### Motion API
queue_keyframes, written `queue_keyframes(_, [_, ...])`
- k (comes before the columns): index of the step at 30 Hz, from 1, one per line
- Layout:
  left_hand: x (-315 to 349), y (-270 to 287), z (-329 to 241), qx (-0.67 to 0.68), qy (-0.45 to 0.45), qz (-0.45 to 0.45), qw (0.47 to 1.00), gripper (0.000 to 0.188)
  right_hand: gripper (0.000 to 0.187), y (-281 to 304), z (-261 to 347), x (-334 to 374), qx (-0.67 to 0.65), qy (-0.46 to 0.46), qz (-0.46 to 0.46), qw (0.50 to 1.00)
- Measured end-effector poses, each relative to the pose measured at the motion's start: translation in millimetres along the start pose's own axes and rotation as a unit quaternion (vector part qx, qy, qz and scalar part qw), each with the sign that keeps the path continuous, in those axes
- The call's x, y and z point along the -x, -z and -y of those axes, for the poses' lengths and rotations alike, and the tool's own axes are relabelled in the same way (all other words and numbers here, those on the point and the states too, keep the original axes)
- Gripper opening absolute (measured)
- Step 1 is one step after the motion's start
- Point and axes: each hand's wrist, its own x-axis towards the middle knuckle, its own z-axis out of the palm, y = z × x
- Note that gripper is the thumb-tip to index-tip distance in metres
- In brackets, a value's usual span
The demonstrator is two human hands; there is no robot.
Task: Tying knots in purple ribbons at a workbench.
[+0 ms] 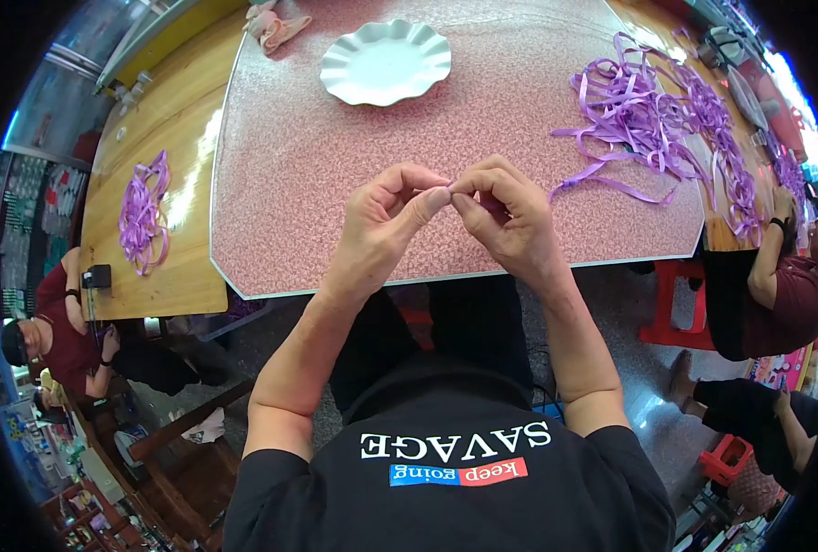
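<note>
Over the near part of the pink speckled tabletop [289, 175], my two hands meet fingertip to fingertip. My left hand [386, 216] pinches thumb against forefinger, and my right hand [508, 216] does the same right beside it. Whatever lies between the fingertips is too small to make out. A big tangle of purple ribbon [629, 106] lies to the right of my hands, one loose strand reaching close to my right hand. Beyond my hands stands a white plate with a wavy rim [386, 64].
A smaller purple ribbon bundle [142, 212] rests on the wooden table [188, 120] at left. A crumpled pinkish cloth [275, 28] lies at the far left. People sit on both sides, one [781, 294] at right near more ribbon. A red stool [671, 308] stands below.
</note>
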Motion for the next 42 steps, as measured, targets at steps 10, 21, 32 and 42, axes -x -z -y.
queue_keyframes(10, [2, -23, 17, 0.006, -0.054, -0.078, 0.996, 0.013, 0.004, -18, -9, 7, -0.047, -0.086, -0.093, 0.991])
queue_keyframes(21, [-3, -30, 28, -0.154, -0.227, -0.165, 0.947, 0.013, 0.009, -20, 7, 2, -0.079, -0.120, -0.096, 0.985])
queue_keyframes(32, [-2, -23, 6, -0.357, -0.299, -0.134, 0.875, 0.017, 0.006, -20, -2, 7, -0.050, -0.029, -0.116, 0.992])
queue_keyframes(42, [-14, -21, 21, -0.362, -0.352, -0.176, 0.845, 0.021, 0.010, -26, 8, 5, -0.286, -0.250, -0.119, 0.917])
